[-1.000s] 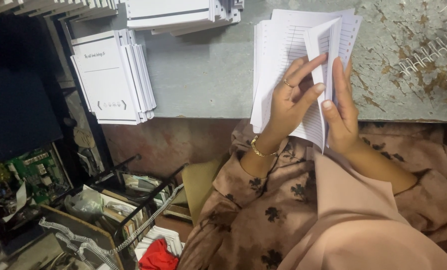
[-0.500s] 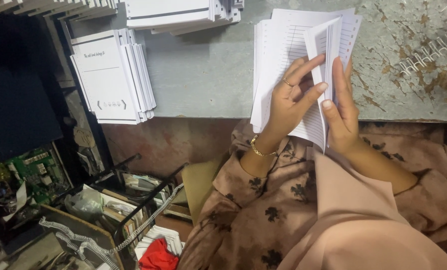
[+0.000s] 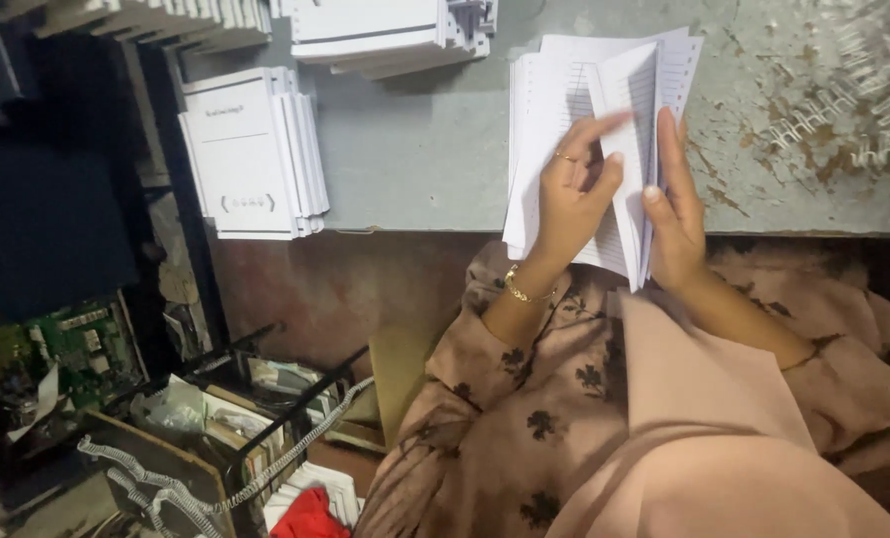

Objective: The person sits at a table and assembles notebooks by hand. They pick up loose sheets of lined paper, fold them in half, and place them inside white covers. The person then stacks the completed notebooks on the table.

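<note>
Person is sitting at a grey worktable (image 3: 425, 169), head cam looking down. Both hands are working a stack of loose lined pages (image 3: 554, 110) at approx 1 o'clock in view, lying at the table's near edge & overhanging it a bit toward the lap.

Left hand (image 3: 564, 204) is lying on the stack, fingers spread apart, index reaching up toward 1 o'clock, thumb pressing against a lifted sheet; a ring is showing on one finger & a gold bracelet (image 3: 517, 291) is sitting on the wrist. Right hand (image 3: 676, 214) is standing edge-on at 3 o'clock of the left, fingers straight & together, thumb closing in so a few raised sheets are being pinched btwn thumb & fingers. Those sheets are standing up, fanned, btwn the two hands.

A stack of white booklets (image 3: 251, 154) is lying at approx 10 o'clock, well apart from the hands, w/ another white stack (image 3: 385, 30) at 12 o'clock. White wire binding coils (image 3: 843, 100) are lying at 2 o'clock on the rust-spotted part of the tabletop. Down at 8 o'clock, below table level, a green circuit board (image 3: 76, 349) & more coils (image 3: 156, 488) are sitting among clutter; something red (image 3: 310, 513) is showing at 7 o'clock
</note>
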